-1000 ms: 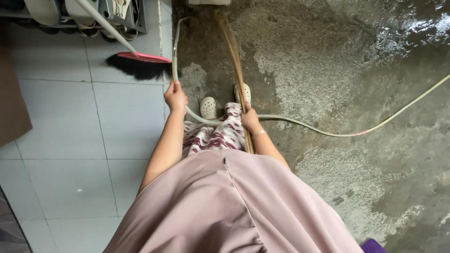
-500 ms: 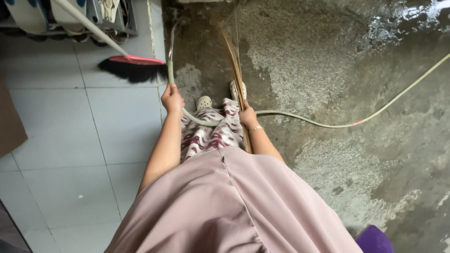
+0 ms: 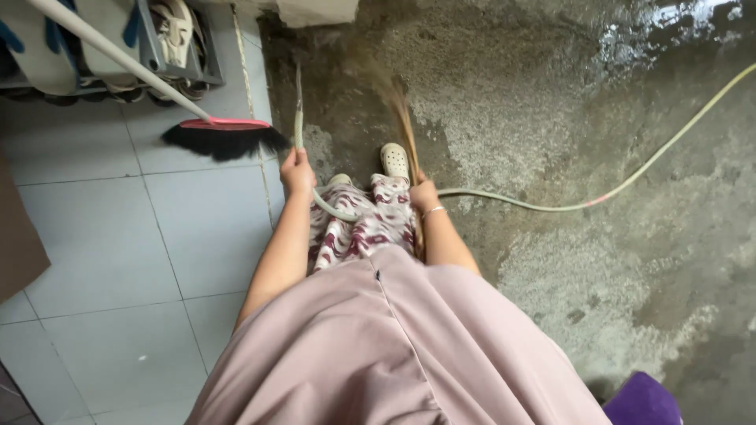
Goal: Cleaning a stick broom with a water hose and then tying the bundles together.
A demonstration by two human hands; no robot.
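My left hand (image 3: 298, 173) grips a pale water hose (image 3: 551, 207) near its end, which points forward over the wet concrete. The hose loops past my legs and runs off to the right edge. My right hand (image 3: 424, 194) holds a bundle of thin brown stick-broom bristles (image 3: 402, 118), blurred with motion, its tip sweeping the concrete ahead of my white clogs (image 3: 394, 160). I wear a pink top and patterned trousers.
A pink-headed broom with black bristles (image 3: 224, 138) leans on the grey floor tiles (image 3: 94, 236) at left. A shoe rack (image 3: 118, 39) stands at top left. Wet concrete (image 3: 591, 118) spreads to the right. A purple object (image 3: 642, 397) sits at bottom right.
The stick broom swung across the concrete in front of my feet. My feet stepped forward and the view shifted slightly. Both hands kept their grips.
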